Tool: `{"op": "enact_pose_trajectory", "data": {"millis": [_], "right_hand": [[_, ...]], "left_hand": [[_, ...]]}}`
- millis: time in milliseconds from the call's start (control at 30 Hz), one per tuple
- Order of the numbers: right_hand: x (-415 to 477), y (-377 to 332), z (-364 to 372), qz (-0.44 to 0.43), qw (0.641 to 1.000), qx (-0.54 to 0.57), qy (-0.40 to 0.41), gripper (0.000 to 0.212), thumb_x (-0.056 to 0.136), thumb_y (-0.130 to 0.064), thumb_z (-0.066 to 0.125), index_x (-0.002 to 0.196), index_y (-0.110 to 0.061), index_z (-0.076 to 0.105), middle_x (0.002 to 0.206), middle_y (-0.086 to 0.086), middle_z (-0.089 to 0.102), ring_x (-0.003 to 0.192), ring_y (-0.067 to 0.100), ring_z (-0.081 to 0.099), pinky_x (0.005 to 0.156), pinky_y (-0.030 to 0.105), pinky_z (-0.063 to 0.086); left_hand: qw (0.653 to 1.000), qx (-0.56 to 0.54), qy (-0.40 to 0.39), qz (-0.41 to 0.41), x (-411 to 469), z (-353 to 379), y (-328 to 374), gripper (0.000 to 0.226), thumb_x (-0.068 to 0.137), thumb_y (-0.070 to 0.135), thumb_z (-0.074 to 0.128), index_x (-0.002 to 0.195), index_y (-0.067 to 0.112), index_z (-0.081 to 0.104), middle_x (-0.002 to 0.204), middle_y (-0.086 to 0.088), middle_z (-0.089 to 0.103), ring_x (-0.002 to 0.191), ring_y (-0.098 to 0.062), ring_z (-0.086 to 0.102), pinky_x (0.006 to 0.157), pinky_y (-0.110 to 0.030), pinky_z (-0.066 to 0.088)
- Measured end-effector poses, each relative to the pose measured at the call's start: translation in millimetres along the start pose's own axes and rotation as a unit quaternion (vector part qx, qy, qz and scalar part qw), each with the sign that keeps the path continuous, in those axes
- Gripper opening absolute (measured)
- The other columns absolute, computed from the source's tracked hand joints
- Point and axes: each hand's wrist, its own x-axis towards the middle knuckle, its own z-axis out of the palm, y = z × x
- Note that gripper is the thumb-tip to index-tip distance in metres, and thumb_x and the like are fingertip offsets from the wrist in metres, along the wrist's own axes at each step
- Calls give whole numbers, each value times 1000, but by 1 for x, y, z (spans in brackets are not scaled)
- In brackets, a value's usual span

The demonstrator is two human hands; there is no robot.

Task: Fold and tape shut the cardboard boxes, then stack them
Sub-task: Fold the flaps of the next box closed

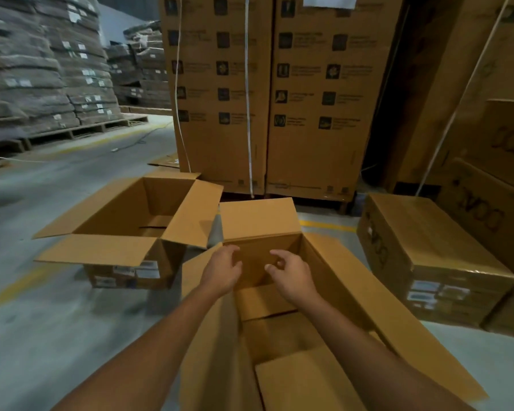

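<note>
over the open box (353, 292), left hand (221, 269), right hand (291, 274), fingers loosely curled (gripping nothing)

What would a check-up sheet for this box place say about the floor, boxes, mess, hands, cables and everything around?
Surface: grey concrete floor with yellow lines.
Job's things: near open box, flaps spread out; second open box to its left; closed box on the right; no tape seen.
Clutter: flat cardboard scrap lying by the tall cartons.
Grips: left hand and right hand over the near open box's far end, fingers loosely curled, holding nothing.
Cables: thin white cord trailing across the floor.
Surroundings: tall cartons with white straps straight ahead; wrapped stacks on pallets at the left.
</note>
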Motion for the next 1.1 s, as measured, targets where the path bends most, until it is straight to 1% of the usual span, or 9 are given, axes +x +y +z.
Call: {"op": "enact_pose_trajectory", "data": {"millis": [133, 333, 400, 533, 700, 833, 900, 967, 1100], "right_hand": [[59, 19, 30, 21, 999, 35, -11, 47, 97, -22, 64, 142, -19, 54, 135, 5, 62, 123, 17, 56, 97, 28, 48], [135, 48, 50, 22, 998, 60, -5, 49, 97, -18, 62, 145, -20, 50, 134, 3, 59, 123, 16, 55, 89, 22, 44], [149, 54, 53, 21, 998, 66, -6, 50, 97, -18, 63, 145, -21, 49, 134, 4, 59, 122, 16, 54, 93, 27, 47], [163, 62, 49, -10, 999, 9, -35, 51, 98, -19, 62, 146, -27, 48, 141, 0, 56, 125, 17, 53, 98, 28, 45], [154, 58, 43, -95, 986, -122, 63, 56, 98, -15, 56, 151, -25, 40, 149, -5, 45, 140, 14, 37, 117, 33, 33], [143, 56, 57, -123, 949, -216, 193, 61, 85, -9, 64, 141, -25, 43, 140, 4, 38, 132, 23, 35, 111, 41, 38], [144, 60, 66, -146, 941, -275, 130, 59, 83, -10, 65, 137, -25, 46, 140, 4, 40, 135, 26, 35, 116, 46, 31], [145, 64, 74, -132, 947, -292, -5, 57, 87, -8, 61, 140, -23, 46, 147, 6, 40, 139, 28, 34, 116, 45, 33], [151, 80, 95, -79, 947, -256, -176, 46, 95, -14, 53, 140, -23, 48, 151, 9, 39, 143, 34, 31, 113, 46, 38]], "left_hand": [[993, -94, 30, -65, 69, 22, -29, 37, 99, 15, 56, 135, 13, 53, 121, 0, 58, 117, -23, 56, 92, -30, 45], [992, -72, 64, -85, 165, 53, -64, 65, 101, 17, 45, 158, 10, 13, 165, -9, 12, 152, -30, 10, 123, -48, 16], [979, -143, 55, -133, 182, 57, -61, 65, 103, 20, 42, 159, 14, 9, 164, -9, 19, 149, -32, 20, 121, -47, 21], [942, -291, 78, -147, 198, 64, -71, 28, 102, 34, 48, 118, 17, 63, 121, -8, 65, 108, -26, 59, 101, -44, 47], [858, -477, 121, -150, 180, 58, -76, 50, 103, 53, 40, 78, 14, 60, 88, -9, 66, 86, -25, 63, 85, -40, 50], [936, -333, 75, -84, 162, 58, -81, 40, 98, 31, 60, 74, 1, 69, 83, -9, 72, 83, -22, 65, 80, -32, 45], [973, -221, 53, -30, 157, 63, -83, 25, 93, 21, 68, 71, 8, 70, 80, -3, 70, 85, -22, 65, 74, -27, 43], [996, -79, 12, 34, 151, 73, -85, 14, 90, 29, 70, 94, 15, 72, 106, -3, 69, 111, -25, 62, 90, -28, 44], [974, 205, -55, 81, 145, 86, -100, 52, 103, 46, 44, 150, 24, 42, 164, 7, 21, 153, -17, 9, 122, -45, 6]]}}
